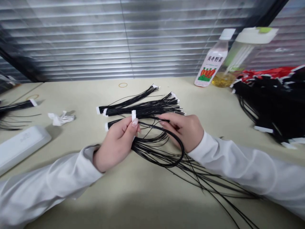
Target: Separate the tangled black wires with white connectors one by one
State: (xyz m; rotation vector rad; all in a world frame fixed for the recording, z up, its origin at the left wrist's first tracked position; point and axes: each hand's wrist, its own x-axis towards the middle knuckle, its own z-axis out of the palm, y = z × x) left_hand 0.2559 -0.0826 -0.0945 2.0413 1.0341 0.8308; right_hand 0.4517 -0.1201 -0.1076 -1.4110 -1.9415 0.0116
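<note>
Pinching a white-tipped bundle of thin black wires (171, 165) between closed fingers, our left hand (116, 146) and right hand (183, 132) hold its loop above the beige bench (119, 206), seemingly to keep it apart from neighbouring bundles.

Wire harness (171, 165): multiple thin black insulated wires terminating in a single white plastic connector (133, 115). The connector stands upright, protruding above the left hand (116, 144), which grips the harness directly below it. The right hand (183, 132), positioned at 3 o'clock from the left hand, closes on the wires. Below and between the hands, the wires bend into a loose loop toward 6 o'clock. The remaining strands are slack, cross one another, and fan out toward 4 to 5 o'clock, with their free ends running to the lower edge of the view.
</note>
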